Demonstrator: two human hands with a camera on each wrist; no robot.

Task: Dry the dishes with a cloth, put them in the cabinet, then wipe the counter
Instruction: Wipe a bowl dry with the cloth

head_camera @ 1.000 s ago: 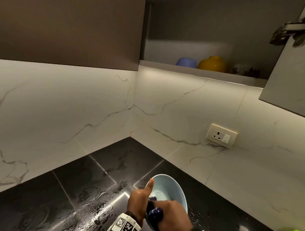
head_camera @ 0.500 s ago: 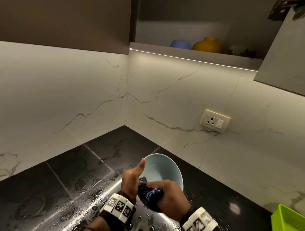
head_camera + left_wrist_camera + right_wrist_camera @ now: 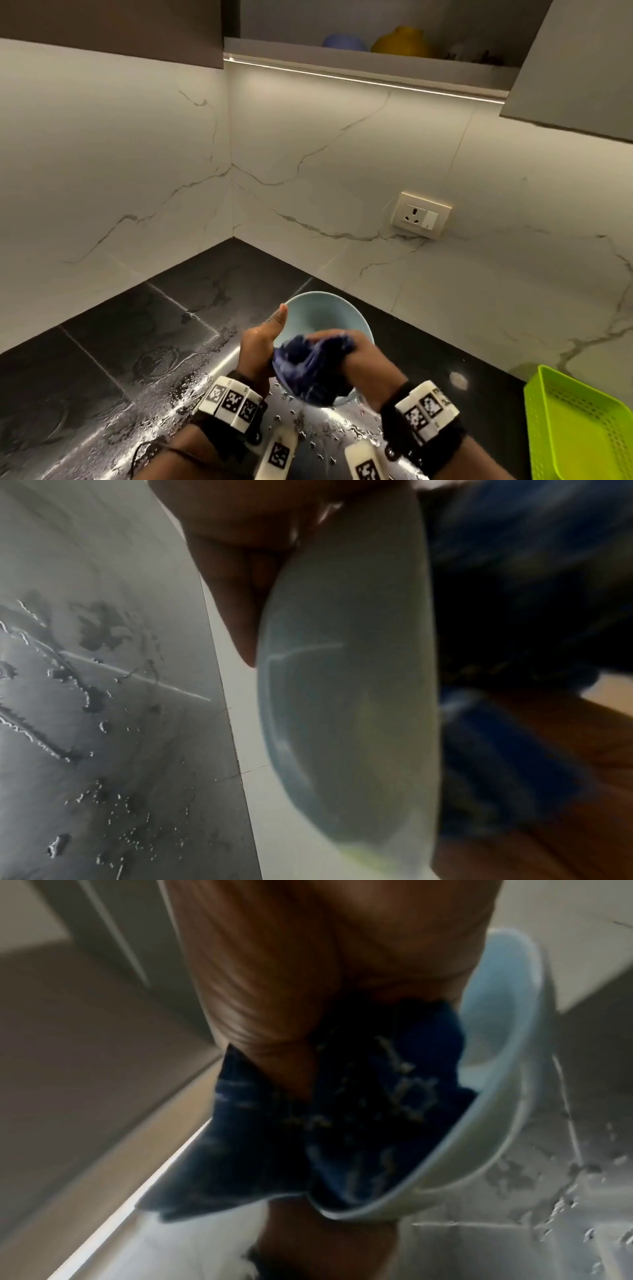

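Lower centre of head view: left hand grips the pale blue bowl by its near rim, thumb up, tilted above the wet worktop, while right hand, fingers curled round the blue cloth, presses it into the bowl's mouth.

dim kitchen | LED strip under cabinet, glare on wet counter | wrist cams blurry (motion)
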